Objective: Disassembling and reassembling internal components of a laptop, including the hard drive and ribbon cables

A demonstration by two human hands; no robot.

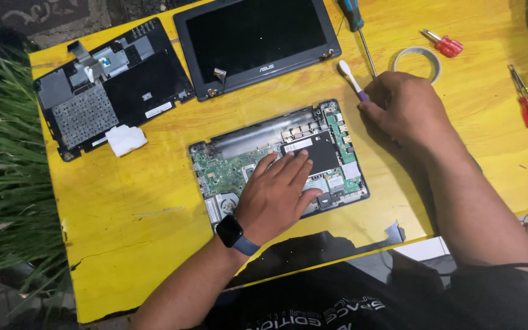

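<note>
Toothbrush (351, 78) pinched in right hand (406, 107) fingers, bristles jutting beyond them.

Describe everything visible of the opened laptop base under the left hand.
The opened laptop base lies flat on the yellow table, cover off. A green circuit board, a grey bar along its far edge, a black rectangular plate and a fan at the near left corner show. The left hand rests palm-down on its middle; nothing else touches it.

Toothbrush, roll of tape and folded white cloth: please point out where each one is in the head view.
toothbrush (348, 75), head view, on its white neck just below the bristles.
roll of tape (400, 59), head view, on the left side of the ring.
folded white cloth (126, 139), head view, on its middle.
</note>
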